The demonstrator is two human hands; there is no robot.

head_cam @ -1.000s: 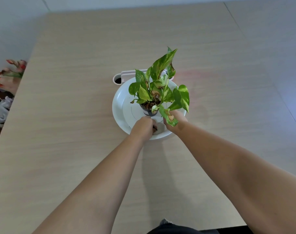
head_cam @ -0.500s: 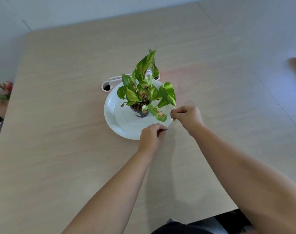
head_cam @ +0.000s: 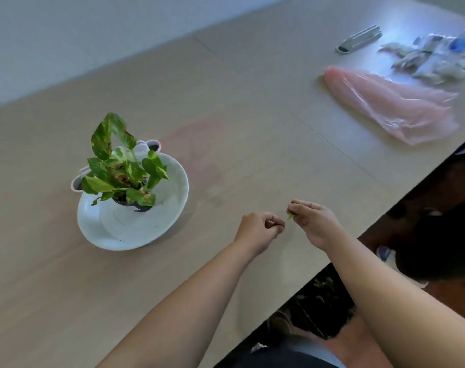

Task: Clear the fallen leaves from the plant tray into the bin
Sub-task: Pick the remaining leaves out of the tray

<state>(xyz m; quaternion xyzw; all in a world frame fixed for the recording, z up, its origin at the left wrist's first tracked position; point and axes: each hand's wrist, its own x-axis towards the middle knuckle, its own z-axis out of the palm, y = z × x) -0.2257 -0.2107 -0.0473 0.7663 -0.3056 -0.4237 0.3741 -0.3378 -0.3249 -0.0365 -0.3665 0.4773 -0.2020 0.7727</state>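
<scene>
right hand (head_cam: 315,224) pinches a leaf scrap (head_cam: 290,215) near the table edge (head_cam: 332,261); left hand (head_cam: 258,229) clenched, clear of the tray (head_cam: 136,232).

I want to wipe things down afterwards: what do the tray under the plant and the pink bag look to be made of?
The tray looks like glossy white plastic or glazed ceramic; its soft sheen cannot settle which. The pink bag looks like thin translucent plastic film, crinkled and shiny.
</scene>
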